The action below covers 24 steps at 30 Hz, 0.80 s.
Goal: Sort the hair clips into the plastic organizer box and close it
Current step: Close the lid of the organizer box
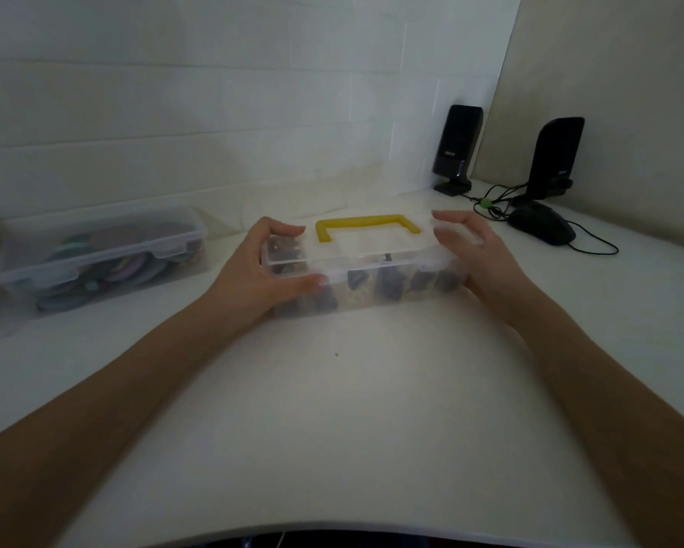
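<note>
Left hand (253, 270) grips the clear plastic organizer box (372, 286) with yellow handle (366, 225), lid down; right hand (478, 251) curls round its other end on the white desk (332, 409).

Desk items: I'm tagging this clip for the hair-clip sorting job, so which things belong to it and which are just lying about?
Belongs to the job:
organizer box with yellow handle, lid down
dark clips inside
left hand gripping its end
right hand at the other end

Just lying about:
second clear box
two speakers
mouse
</note>
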{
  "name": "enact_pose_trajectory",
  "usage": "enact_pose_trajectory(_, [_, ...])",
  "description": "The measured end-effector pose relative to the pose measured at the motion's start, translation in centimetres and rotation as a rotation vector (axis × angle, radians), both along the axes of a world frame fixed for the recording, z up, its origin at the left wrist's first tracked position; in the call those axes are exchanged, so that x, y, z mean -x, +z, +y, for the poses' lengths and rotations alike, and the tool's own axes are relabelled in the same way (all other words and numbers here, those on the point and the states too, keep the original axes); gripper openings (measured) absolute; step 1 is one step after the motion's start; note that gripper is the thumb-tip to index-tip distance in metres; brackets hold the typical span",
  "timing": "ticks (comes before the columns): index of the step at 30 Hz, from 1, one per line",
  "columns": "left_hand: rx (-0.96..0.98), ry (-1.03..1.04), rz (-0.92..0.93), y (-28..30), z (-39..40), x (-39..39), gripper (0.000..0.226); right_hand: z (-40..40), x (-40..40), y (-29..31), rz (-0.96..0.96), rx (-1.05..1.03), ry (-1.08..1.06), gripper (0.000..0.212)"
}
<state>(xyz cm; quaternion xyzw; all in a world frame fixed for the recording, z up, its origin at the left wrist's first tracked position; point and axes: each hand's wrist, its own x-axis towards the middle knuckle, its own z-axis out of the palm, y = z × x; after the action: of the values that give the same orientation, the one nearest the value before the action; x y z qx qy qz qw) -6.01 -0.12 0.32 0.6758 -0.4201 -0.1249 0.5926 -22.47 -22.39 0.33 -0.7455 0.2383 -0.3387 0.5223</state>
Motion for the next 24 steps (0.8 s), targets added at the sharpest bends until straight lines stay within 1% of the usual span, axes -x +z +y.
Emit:
enact_pose_trajectory(1, [-0.046,0.04,-0.073,-0.3,0.1,-0.3,0.057,0.0,-0.1,0.1,-0.012,-0.029,0.008,0.022])
enact_pose_trajectory(2, [-0.058,0.055,-0.099,-0.3,0.2,-0.3,0.061,0.1,-0.2,0.1,-0.024,-0.062,0.02,0.02])
enact_pose_trajectory(4, [-0.049,0.056,-0.115,-0.6,0.2,-0.4,0.056,0.2,-0.3,0.1,-0.035,-0.064,-0.011,0.018])
enact_pose_trajectory(6, [-0.043,0.086,-0.169,-0.8,0.1,-0.2,0.052,0.5,-0.4,0.0,-0.046,0.054,-0.099,0.018])
enact_pose_trajectory(7, [-0.064,0.12,-0.234,-0.7,0.1,0.0,0.05,0.7,-0.3,-0.1,-0.027,0.154,-0.139,0.019])
enact_pose_trajectory(8, [-0.091,0.173,-0.334,-0.7,0.0,0.0,0.048,0.8,-0.3,-0.2,0.012,0.265,-0.159,0.022])
enact_pose_trajectory(10, [-0.1,0.251,-0.555,-0.5,0.1,-0.2,0.045,0.8,-0.1,-0.3,0.097,0.463,-0.129,0.027])
enact_pose_trajectory(12, [-0.121,0.226,-0.667,-0.3,0.2,-0.1,0.061,0.5,0.2,-0.4,0.176,0.664,-0.097,0.041])
enact_pose_trajectory(13, [-0.145,0.212,-0.691,-0.3,0.2,-0.1,0.066,0.2,0.3,-0.3,0.204,0.732,-0.099,0.047])
enact_pose_trajectory(16, [-0.149,0.212,-0.747,-0.4,0.2,0.1,0.063,0.2,0.4,0.0,0.219,0.771,-0.133,0.054])
enact_pose_trajectory(20, [-0.22,0.261,-0.833,-0.3,-0.1,0.0,0.063,0.9,0.0,-0.1,0.239,0.827,-0.208,0.05])
enact_pose_trajectory(24, [-0.291,0.314,-0.975,-0.4,-0.4,0.2,0.059,1.3,-0.6,-0.8,0.261,1.06,-0.313,0.043])
